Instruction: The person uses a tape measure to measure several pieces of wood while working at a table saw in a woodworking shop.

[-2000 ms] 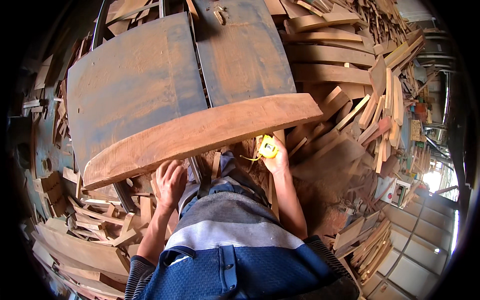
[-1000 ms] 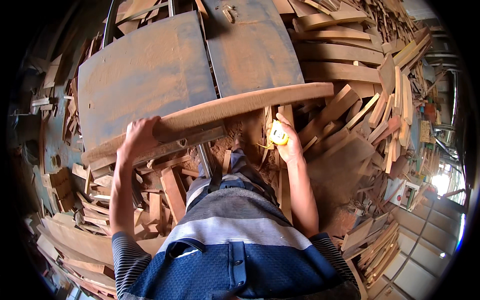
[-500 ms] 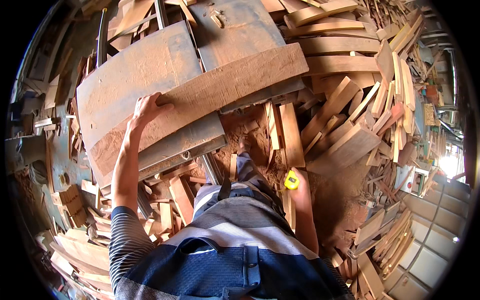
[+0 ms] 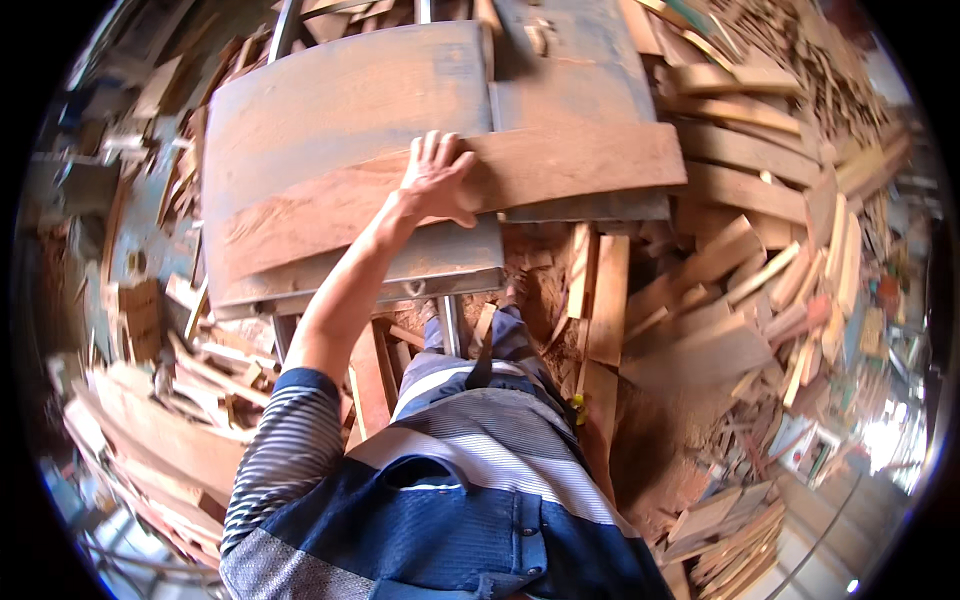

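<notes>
A long curved wooden plank (image 4: 590,160) lies across the metal machine table (image 4: 340,100), coated in reddish sawdust. My left hand (image 4: 438,178) rests on the plank near its middle, fingers spread, palm down, gripping nothing. Low at my right hip is my right hand (image 4: 597,418), mostly hidden beside my trousers. A bit of a yellow tape measure (image 4: 578,404) shows at its fingers, which are closed around it.
Stacked curved timber pieces (image 4: 745,160) crowd the right of the table. Upright boards (image 4: 606,300) stand just ahead of my right side. More planks (image 4: 150,430) pile up at the left. Sawdust (image 4: 650,440) covers the floor at my right.
My left hand has slid right along the plank and its fingers have spread. My right hand has drawn back toward my hip with the tape measure. The view has shifted, moving the table rightward.
</notes>
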Available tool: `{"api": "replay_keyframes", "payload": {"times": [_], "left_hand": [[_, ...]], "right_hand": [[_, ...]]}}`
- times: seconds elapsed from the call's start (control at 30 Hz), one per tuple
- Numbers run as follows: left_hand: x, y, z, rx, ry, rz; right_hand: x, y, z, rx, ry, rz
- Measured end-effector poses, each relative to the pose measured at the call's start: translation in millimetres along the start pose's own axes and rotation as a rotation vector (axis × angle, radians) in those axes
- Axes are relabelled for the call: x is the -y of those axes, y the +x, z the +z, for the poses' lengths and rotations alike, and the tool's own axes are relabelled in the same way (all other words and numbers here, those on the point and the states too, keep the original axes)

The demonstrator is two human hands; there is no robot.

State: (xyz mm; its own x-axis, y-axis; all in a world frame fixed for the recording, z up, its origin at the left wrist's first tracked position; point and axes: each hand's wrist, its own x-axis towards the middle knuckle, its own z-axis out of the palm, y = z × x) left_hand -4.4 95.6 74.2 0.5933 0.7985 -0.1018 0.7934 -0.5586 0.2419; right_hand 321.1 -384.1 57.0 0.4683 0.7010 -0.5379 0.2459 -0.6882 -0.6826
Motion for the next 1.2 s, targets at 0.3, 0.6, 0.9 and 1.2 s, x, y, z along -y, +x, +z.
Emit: {"api": "replay_keyframes", "payload": {"times": [0.3, 0.6, 0.9, 1.2], "left_hand": [[-18.0, -2.4, -2.6, 0.148, 0.039, -0.021], [-37.5, -32.9, -0.1, 0.138, 0.086, -0.041], [-39.0, -35.5, 15.7, 0.05, 0.067, -0.067], [-42.3, -36.9, 3.8, 0.093, 0.066, -0.083]], "right_hand": [[-15.9, 87.5, 8.4, 0.135, 0.93, 0.625], [34.0, 129.2, 11.5, 0.133, 0.845, 0.487], [134.2, 178.9, 38.1, 0.28, 0.764, 0.436], [190.6, 261.6, 76.4, 0.245, 0.836, 0.324]]}}
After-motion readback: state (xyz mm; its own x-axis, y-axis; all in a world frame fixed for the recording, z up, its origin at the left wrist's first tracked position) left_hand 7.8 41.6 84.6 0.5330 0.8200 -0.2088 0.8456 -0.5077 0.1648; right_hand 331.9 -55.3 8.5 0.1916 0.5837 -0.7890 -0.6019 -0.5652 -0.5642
